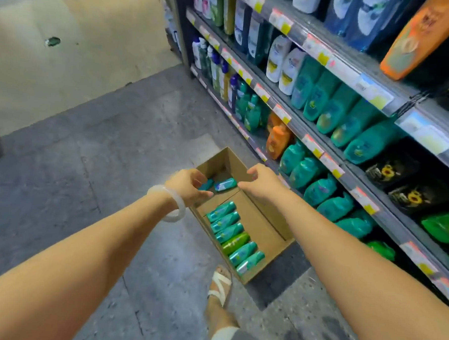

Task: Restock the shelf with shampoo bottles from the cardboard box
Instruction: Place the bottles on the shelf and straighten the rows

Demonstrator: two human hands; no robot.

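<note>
The cardboard box [264,225] sits open on the floor [114,142] just beside the shelf [322,139]. A divider splits it into two compartments. The near compartment holds a row of shampoo bottles [234,233] lying side by side. The far compartment holds two loose bottles [225,184].

Both hands are over the far compartment. The left hand [187,184] has curled fingers at one loose bottle; whether it grips yet cannot be told. The right hand [263,178] is loosely open above the box wall and holds nothing.

Likely faults from here:
- A partial grip may let the smooth bottle slip back into the box.
- Reaching in with both hands may knock the thin divider.
- Shelved bottles lean forward; a careless insertion could topple them.
</note>
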